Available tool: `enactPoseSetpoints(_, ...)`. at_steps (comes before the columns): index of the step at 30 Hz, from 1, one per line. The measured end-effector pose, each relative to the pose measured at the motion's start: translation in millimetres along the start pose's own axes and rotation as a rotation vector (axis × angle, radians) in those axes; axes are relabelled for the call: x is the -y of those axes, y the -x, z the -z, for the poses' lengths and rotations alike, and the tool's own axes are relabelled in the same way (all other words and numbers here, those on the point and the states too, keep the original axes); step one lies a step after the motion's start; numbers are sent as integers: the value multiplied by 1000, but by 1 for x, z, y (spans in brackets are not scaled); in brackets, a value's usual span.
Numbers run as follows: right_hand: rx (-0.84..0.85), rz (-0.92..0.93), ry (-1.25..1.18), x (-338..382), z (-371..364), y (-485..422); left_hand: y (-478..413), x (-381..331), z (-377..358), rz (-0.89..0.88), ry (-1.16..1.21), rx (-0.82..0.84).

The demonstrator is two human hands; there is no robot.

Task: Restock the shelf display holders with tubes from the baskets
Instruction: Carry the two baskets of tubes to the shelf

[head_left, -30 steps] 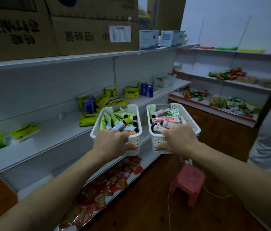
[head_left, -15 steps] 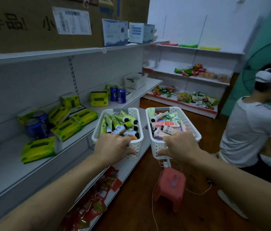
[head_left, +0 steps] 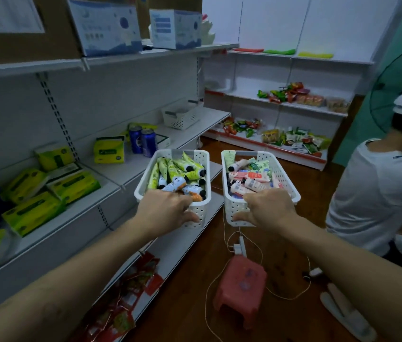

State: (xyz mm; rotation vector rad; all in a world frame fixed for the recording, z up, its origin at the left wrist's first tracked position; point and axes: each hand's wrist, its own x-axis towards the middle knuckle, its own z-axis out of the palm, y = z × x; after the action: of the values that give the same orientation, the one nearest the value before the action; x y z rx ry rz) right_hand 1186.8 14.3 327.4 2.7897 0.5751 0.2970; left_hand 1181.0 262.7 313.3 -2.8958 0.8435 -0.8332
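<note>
A: Where do the hands sit?

B: The left hand (head_left: 168, 208) grips the near end of the left basket (head_left: 203, 165). Its fingers curl over the rim and its thumb presses the outer end wall. The right hand (head_left: 269, 208) clamps the near end of the right basket (head_left: 284, 177) the same way.

A: And the tubes?

B: They lie inside the baskets, just beyond the fingers. Green tubes (head_left: 170, 169) with black caps fill the left basket, piled mostly lengthwise. Pink tubes (head_left: 249, 185) and a few green-and-white ones fill the right basket. Some tubes at the near ends are hidden under the fingers, and it is unclear whether the fingers touch them.

A: How do the baskets stand?

B: Both are held level in the air, side by side, with a narrow gap between them. The left one is near the front edge of the middle shelf (head_left: 133, 169).

A: What is around them?

B: Yellow-green packs (head_left: 108, 150) and blue cans (head_left: 143, 141) stand on that shelf, and a third basket (head_left: 182, 117) sits farther along. A pink stool (head_left: 242, 280) stands on the floor below the right basket. Another person (head_left: 377, 193) in a white shirt crouches at the right.
</note>
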Motion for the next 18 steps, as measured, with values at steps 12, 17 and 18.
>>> enactPoseSetpoints(12, 38, 70, -67, -88, -61, -78, -90, -14, -74, 28, 53, 52)
enactPoseSetpoints(17, 51, 111, -77, -99, -88, -133, -120, 14, -115, 47, 51, 71)
enactPoseSetpoints(18, 59, 117, -72, -101, -93, -145, -126, 22, -125, 50, 48, 79)
